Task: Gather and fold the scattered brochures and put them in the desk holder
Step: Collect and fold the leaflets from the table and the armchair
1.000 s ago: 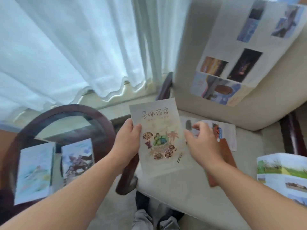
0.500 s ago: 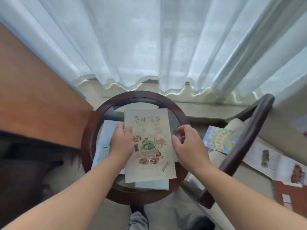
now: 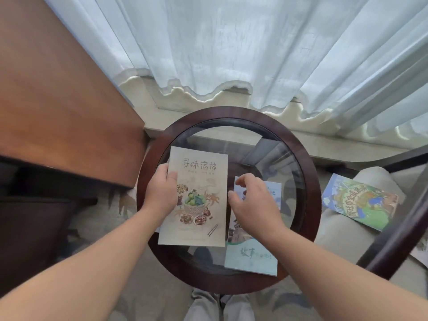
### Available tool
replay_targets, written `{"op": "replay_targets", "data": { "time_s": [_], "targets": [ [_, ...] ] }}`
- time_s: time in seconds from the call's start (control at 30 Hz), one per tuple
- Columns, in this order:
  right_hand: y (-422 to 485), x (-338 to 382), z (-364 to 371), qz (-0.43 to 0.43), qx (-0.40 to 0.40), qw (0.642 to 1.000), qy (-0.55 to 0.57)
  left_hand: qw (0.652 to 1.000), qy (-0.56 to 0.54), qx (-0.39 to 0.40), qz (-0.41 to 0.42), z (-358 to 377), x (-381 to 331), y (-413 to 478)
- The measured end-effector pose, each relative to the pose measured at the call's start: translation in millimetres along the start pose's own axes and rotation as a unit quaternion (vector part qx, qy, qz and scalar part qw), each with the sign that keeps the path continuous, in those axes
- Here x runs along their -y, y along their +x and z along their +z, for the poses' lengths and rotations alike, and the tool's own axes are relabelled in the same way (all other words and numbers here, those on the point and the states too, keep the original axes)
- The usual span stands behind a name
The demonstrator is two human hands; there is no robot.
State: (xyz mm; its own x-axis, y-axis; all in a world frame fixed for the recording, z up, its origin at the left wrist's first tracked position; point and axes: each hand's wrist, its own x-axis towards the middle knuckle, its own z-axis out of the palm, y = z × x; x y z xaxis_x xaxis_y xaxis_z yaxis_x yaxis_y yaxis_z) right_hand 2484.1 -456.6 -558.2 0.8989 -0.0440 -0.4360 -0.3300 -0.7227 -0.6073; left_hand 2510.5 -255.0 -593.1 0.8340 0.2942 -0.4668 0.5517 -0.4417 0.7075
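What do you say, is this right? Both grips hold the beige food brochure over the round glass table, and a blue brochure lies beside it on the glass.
Not quite: only the left grip holds the beige food brochure over the round glass table; the right grip hangs loosely curled above the blue brochure beside it on the glass. The head view shows this.

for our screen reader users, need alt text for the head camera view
A person's left hand holds a beige food brochure over a round glass-topped table, while the right hand reaches toward a blue brochure lying on it. Another colourful brochure lies on a chair at right; white curtains hang behind.
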Motion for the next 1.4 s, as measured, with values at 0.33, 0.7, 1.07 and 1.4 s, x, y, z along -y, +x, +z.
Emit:
{"op": "replay_targets", "data": {
  "time_s": [0.33,0.7,1.07,1.4],
  "targets": [
    [16.6,-3.6,42.5,-0.011,0.107,0.991,-0.084,0.976,0.214,-0.033,0.021,15.5,31.6,25.3],
    [18.2,0.3,61.5,-0.037,0.128,0.984,-0.119,0.958,0.279,-0.024,0.066,19.5,35.7,23.1],
    [69.0,-4.1,56.0,-0.113,0.111,0.937,-0.312,0.875,0.406,0.045,0.259,45.8,29.1,36.2],
    [69.5,-12.9,62.8,-0.105,0.104,0.934,-0.325,0.752,0.542,0.153,0.342,26.9,90.8,-4.2]
  ]
}}
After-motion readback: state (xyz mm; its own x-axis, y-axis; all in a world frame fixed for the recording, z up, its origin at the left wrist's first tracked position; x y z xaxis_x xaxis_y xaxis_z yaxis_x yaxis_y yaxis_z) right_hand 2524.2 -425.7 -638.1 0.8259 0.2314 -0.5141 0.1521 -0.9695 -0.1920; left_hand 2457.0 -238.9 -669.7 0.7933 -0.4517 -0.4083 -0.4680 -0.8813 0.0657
